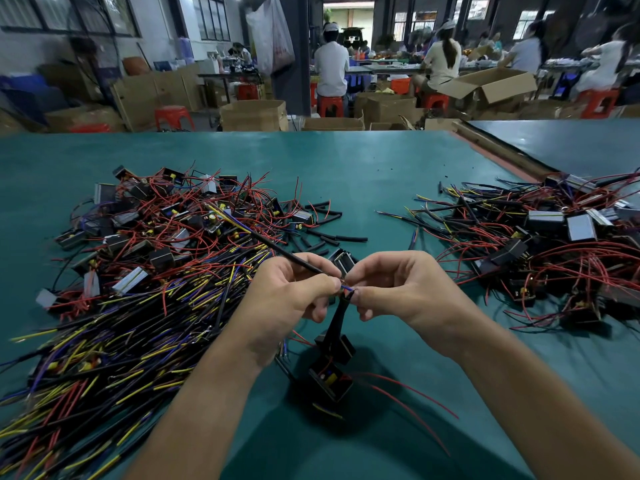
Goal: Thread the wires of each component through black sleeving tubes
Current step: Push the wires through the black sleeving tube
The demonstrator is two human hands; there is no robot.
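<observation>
My left hand [287,292] pinches the near end of a long black sleeving tube [280,251] that runs up and left over the pile. My right hand [398,289] pinches the blue and yellow wire tips [348,289] right at the tube's mouth, fingertips of both hands almost touching. A black sleeved wire bundle [336,320] hangs down from my fingers to a small black component [332,379] dangling above the green table [346,168], with red wires [415,403] trailing to the right.
A big heap of components with red, yellow and blue wires [156,254] covers the left of the table. Another heap [554,247] lies at right. Loose short black tubes [325,230] lie between them. Behind are cardboard boxes [254,114], red stools and seated people.
</observation>
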